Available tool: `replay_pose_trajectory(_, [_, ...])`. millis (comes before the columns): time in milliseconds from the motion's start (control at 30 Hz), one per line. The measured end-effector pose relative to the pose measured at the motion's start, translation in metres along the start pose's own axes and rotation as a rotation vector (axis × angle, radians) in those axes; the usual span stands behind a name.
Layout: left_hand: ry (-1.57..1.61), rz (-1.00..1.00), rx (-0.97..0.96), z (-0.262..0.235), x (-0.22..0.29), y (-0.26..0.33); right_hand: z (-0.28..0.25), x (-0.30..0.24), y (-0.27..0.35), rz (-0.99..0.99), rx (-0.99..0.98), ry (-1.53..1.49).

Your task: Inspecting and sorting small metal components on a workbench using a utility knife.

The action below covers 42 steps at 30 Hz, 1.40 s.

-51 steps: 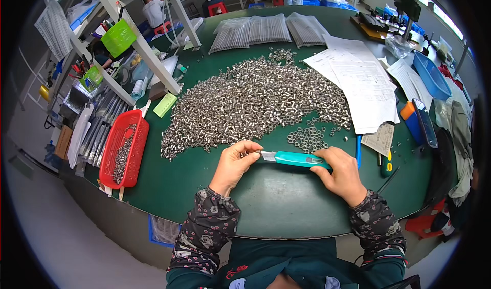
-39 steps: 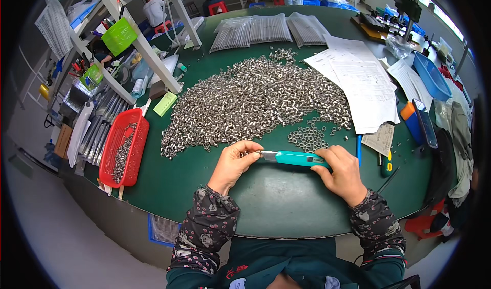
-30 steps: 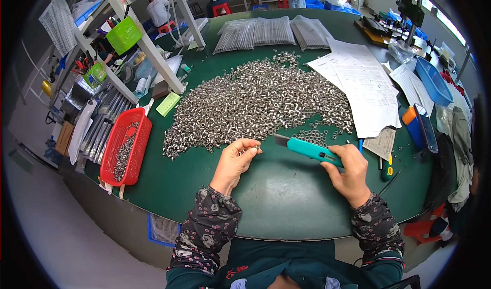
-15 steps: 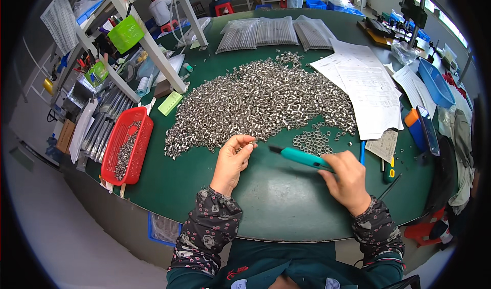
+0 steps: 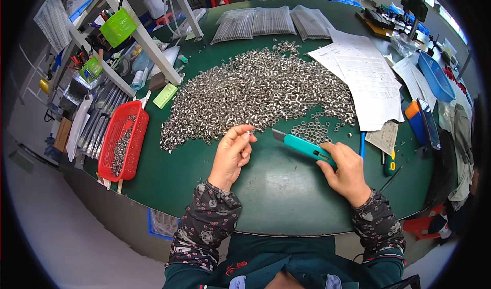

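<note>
Between thumb and fingertips, my left hand (image 5: 233,155) pinches one small metal ring (image 5: 250,132) at the near edge of a big heap of such rings (image 5: 255,92). My right hand (image 5: 343,171) is wrapped round a teal utility knife (image 5: 307,150). Its blade is out, pointing left toward the pinched ring, with a gap between them. Just beyond the knife, a loose patch of rings (image 5: 313,131) lies flat on the green table (image 5: 276,202).
A red basket (image 5: 140,153) with more rings stands at the left. Papers (image 5: 371,94) lie right of the heap, bagged rods (image 5: 271,23) behind it. A blue tray (image 5: 434,76), a phone (image 5: 427,127) and a yellow-green-handled tool (image 5: 389,163) are at the right. People sit far back.
My left hand has turned and lifted slightly with the ring. The knife has moved a little right, its blade now apart from the left fingertips. The view has shifted slightly.
</note>
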<state>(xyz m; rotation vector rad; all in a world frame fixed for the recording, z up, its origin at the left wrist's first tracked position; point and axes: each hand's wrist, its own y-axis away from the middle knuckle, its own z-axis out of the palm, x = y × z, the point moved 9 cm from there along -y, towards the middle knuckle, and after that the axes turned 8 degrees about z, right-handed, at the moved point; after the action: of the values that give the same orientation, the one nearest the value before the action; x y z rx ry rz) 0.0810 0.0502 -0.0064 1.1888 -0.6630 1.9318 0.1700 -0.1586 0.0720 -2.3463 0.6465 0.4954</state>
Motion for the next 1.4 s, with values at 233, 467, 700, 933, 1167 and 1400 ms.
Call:
replay_pose_trajectory(233, [-0.020,-0.038,-0.098,0.011,-0.008,0.004,0.014,0.007,0.005,0.090,-0.151,-0.205])
replay_pose_trajectory(467, [-0.033,-0.007,-0.115,0.007,-0.012,0.002,0.020,0.010,0.007,0.115,-0.198,-0.272])
replay_pose_trajectory(700, [-0.079,-0.017,-0.124,0.011,-0.012,0.003,0.028,0.014,0.007,0.169,-0.281,-0.315])
replay_pose_trajectory(933, [-0.163,-0.005,-0.126,0.011,-0.012,0.004,0.038,0.022,0.009,0.272,-0.413,-0.397])
replay_pose_trajectory(1167, [-0.103,-0.019,-0.058,0.006,-0.008,0.003,0.022,0.030,0.003,0.318,-0.256,-0.434])
replay_pose_trajectory(1400, [0.104,-0.106,-0.104,0.007,-0.014,0.003,0.028,0.028,0.007,0.274,-0.259,-0.362])
